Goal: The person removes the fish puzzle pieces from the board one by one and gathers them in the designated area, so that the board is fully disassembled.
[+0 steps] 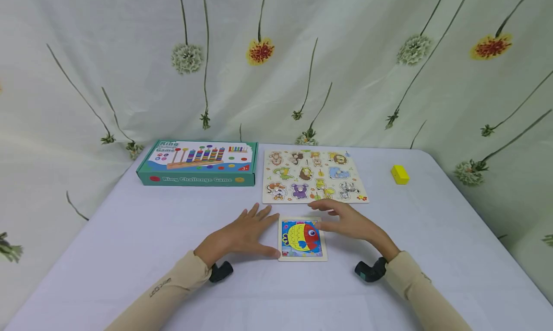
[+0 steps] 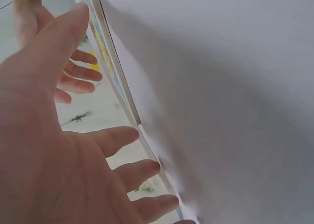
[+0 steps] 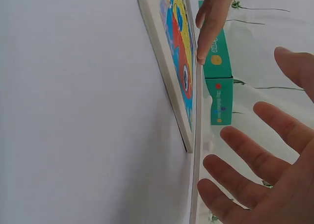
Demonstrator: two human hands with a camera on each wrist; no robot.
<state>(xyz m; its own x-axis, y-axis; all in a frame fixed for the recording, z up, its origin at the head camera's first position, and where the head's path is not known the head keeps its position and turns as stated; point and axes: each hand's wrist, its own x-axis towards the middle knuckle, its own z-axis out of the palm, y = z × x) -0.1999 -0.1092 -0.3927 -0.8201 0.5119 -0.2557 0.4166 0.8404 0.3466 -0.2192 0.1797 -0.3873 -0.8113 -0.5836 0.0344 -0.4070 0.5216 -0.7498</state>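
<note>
The fish puzzle (image 1: 298, 237) fills its square wooden frame (image 1: 302, 259) on the table (image 1: 276, 297), straight ahead of me at twelve o'clock. At its nine o'clock, my left hand (image 1: 244, 237) is spread wide, gripping nothing, thumb and forefinger by the frame's left corners; whether they press the wood, I cannot tell. At its two o'clock, my right hand (image 1: 345, 220) has its fingers apart and slightly bent, holding nothing, the thumb hiding a bit of the puzzle's right edge. From the puzzle, the animal puzzle board (image 1: 315, 177) lies at twelve o'clock with the lion and zebra among its pieces, the Ring Challenge Game box (image 1: 196, 164) at ten, closed, its contents hidden, and a yellow block (image 1: 400, 175) at two. My left wrist view cuts off my little finger and shows the frame nearly edge-on.
</note>
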